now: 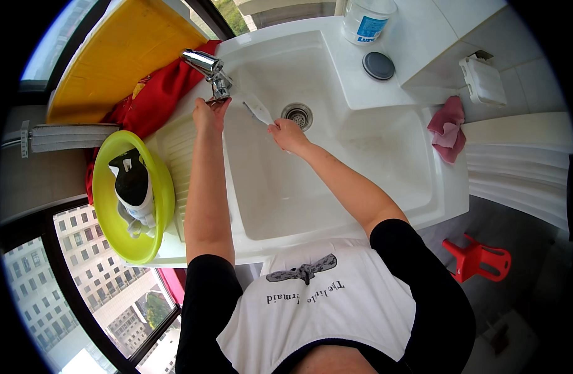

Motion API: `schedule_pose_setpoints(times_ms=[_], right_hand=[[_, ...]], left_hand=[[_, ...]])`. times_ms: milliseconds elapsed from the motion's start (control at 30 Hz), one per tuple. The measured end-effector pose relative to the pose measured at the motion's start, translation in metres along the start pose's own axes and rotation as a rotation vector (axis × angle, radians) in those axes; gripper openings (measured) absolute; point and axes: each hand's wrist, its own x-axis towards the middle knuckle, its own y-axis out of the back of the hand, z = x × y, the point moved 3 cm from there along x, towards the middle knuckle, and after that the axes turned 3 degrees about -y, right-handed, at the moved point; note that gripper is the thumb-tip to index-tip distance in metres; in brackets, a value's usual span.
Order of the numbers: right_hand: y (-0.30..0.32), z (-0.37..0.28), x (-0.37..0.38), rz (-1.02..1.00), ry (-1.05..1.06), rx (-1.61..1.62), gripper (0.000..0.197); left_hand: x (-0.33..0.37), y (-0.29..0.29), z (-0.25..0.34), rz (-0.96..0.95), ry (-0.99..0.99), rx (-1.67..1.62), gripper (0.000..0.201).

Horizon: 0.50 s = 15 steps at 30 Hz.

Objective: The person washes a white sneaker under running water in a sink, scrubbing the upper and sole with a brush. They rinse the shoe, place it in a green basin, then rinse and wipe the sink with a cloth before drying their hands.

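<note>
A chrome faucet (213, 78) rises at the left rim of the white sink (274, 206). My left hand (210, 116) is at its lower end, with thumb and fingers on either side of the metal. In my right hand (289, 135), a white brush (259, 112) is gripped by its handle. The brush's bristle end points up and left toward the faucet, over the basin and left of the drain (297, 116). No running water shows.
Left of the sink, a yellow-green basin (165, 206) holds black-and-white items, apparently shoes. Red cloth (155, 103) lies behind it. A clear plastic jar (367, 22), dark round lid (379, 65) and pink cloth (447, 129) sit along the right. A red stool (476, 258) stands on the floor.
</note>
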Motion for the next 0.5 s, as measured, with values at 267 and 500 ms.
schedule_pose_setpoints(times_ms=[267, 500], right_hand=[[-0.001, 0.004, 0.007, 0.037, 0.040, -0.048, 0.029], [0.003, -0.004, 0.003, 0.079, 0.045, -0.045, 0.029]], left_hand=[[0.014, 0.007, -0.011, -0.029, -0.013, -0.061, 0.048], [0.006, 0.010, -0.016, 0.019, -0.015, -0.144, 0.047]])
